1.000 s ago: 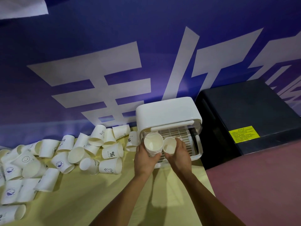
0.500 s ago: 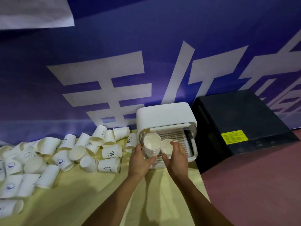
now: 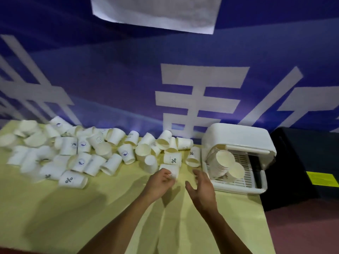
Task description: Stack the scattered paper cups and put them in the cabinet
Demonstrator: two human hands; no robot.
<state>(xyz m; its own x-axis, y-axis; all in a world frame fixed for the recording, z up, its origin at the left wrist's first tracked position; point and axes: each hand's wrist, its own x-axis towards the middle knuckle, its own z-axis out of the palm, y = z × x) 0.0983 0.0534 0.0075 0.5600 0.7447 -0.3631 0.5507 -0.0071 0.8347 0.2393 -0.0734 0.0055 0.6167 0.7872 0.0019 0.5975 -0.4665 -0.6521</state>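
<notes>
Two hands worked nearest me. The left hand [image 3: 160, 182] had its fingers curled on a lying cup [image 3: 172, 170], I judged to begin a fresh stack. The right hand [image 3: 201, 184] hung open and empty beside it, ready to receive. The yellow desk [image 3: 91, 208] carried the scattered cups [image 3: 108, 149] from nine to twelve o'clock. At two o'clock the white cabinet [image 3: 238, 136] stood open, two stacks [image 3: 222, 160] leaning inside. Beyond sat a black box [image 3: 297, 153] at three, with a blue banner [image 3: 119, 85] behind.
</notes>
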